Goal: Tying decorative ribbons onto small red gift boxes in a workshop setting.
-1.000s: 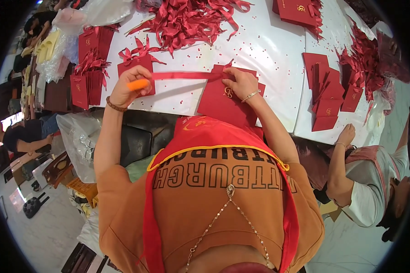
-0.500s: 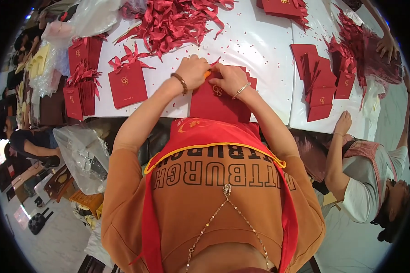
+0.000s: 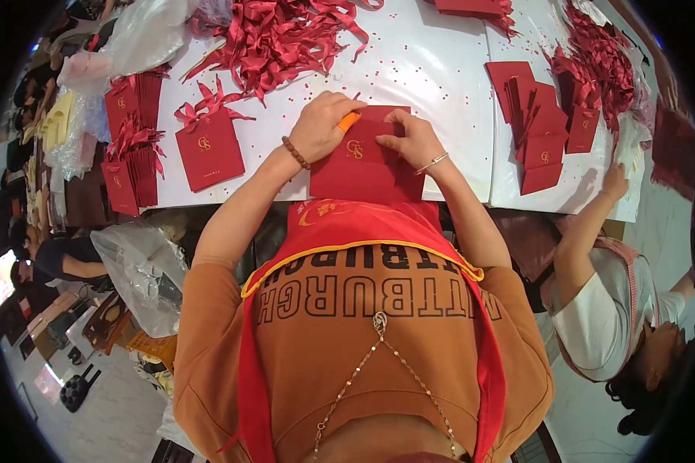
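Flat red paper bags (image 3: 355,174) with a gold emblem lie in front of me at the table's near edge. At their upper left, my left hand (image 3: 322,127) is closed on the top bag's edge, fingers curled over it. An orange piece (image 3: 349,121) shows along its thumb; whether it is a sleeve or something held is unclear. My right hand (image 3: 415,141) rests at the bag's upper right, thumb and index finger apart, with nothing visible between them.
A heap of red ribbons (image 3: 274,42) lies farther back. One ribboned red bag (image 3: 210,154) and ribboned bag stacks (image 3: 135,104) lie left. More red bags (image 3: 540,127) lie right, near a co-worker's arm (image 3: 587,231). Small red specks dot the white table (image 3: 455,147).
My hands have drawn apart; the right moved right, away from the left. The bag's front now shows between them. At the right, the co-worker's hand has moved farther right.
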The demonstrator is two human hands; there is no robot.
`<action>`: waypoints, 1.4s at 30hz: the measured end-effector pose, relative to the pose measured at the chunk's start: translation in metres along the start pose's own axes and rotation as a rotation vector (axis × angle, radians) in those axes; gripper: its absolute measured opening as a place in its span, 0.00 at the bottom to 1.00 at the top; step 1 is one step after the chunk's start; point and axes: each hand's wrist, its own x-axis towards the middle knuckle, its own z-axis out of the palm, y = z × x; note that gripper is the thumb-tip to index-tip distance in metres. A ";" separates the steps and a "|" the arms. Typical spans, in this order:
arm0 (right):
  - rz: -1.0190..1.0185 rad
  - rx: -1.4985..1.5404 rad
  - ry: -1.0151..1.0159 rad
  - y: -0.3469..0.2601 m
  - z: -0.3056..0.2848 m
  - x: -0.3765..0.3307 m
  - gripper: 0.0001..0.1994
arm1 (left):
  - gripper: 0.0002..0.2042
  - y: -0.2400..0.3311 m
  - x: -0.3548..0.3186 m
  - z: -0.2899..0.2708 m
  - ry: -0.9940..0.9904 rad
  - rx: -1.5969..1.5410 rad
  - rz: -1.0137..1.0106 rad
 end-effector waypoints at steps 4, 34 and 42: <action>0.028 -0.052 -0.041 0.009 0.001 0.004 0.16 | 0.06 0.026 -0.002 0.008 -0.034 -0.191 -0.269; -0.172 0.087 0.149 0.010 0.018 -0.008 0.13 | 0.11 0.023 -0.012 0.032 0.027 -0.762 -0.719; -0.195 0.018 0.102 0.001 0.013 -0.005 0.12 | 0.14 0.021 -0.015 0.033 0.016 -0.720 -0.690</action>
